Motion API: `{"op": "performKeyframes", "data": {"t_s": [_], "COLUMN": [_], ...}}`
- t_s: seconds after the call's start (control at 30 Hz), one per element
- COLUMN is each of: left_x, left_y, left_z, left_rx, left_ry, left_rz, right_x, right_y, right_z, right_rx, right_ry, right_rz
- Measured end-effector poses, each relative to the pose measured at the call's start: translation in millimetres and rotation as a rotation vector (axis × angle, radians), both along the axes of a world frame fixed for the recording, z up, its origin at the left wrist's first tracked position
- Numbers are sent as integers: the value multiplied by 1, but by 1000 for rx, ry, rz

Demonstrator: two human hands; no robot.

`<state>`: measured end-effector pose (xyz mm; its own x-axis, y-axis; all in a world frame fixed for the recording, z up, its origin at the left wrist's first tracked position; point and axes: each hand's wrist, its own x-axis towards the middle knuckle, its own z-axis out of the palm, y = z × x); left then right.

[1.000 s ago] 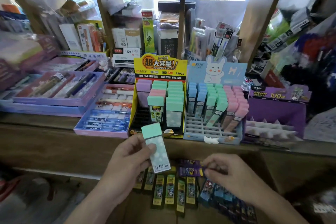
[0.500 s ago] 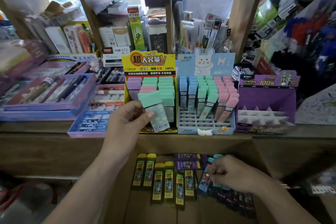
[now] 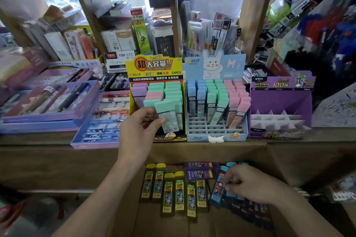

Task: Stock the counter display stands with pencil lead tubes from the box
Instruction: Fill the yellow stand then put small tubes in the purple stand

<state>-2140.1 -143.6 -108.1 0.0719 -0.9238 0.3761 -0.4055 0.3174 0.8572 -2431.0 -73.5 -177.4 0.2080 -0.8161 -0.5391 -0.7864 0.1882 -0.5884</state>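
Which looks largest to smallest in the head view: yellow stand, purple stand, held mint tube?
1. The yellow stand and the purple stand: alike, not ranked.
2. The mint tube: smallest, despite being nearer.

Three display stands [image 3: 215, 63] sit side by side on the counter [image 3: 48, 138], the box [image 3: 192, 152] before them.

Held tube [image 3: 170, 119] — mint cap, pale body, white cloud print. Yellow stand [image 3: 154, 67]: mint, pink, lilac caps. Blue stand [image 3: 215, 63]: white rabbit. Purple stand [image 3: 279, 100]. Box tubes [image 3: 168, 194] — yellow caps, dark bodies.
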Motion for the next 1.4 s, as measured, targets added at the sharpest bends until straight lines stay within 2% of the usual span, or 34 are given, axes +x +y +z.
{"op": "performKeyframes", "data": {"t_s": [0.53,0.8,1.4], "left_x": [-8,-2,-10], "left_y": [1,2,2], "left_z": [-4,-2,-10], "left_rx": [-42,-89,-13], "left_ry": [-44,-128,-253], "left_rz": [12,31,46], "right_x": [-2,-1,3], "right_y": [1,1,3], "right_z": [-1,0,6], "right_rx": [20,6,16], "right_ry": [-4,8,9], "right_rz": [-6,4,-11]}}
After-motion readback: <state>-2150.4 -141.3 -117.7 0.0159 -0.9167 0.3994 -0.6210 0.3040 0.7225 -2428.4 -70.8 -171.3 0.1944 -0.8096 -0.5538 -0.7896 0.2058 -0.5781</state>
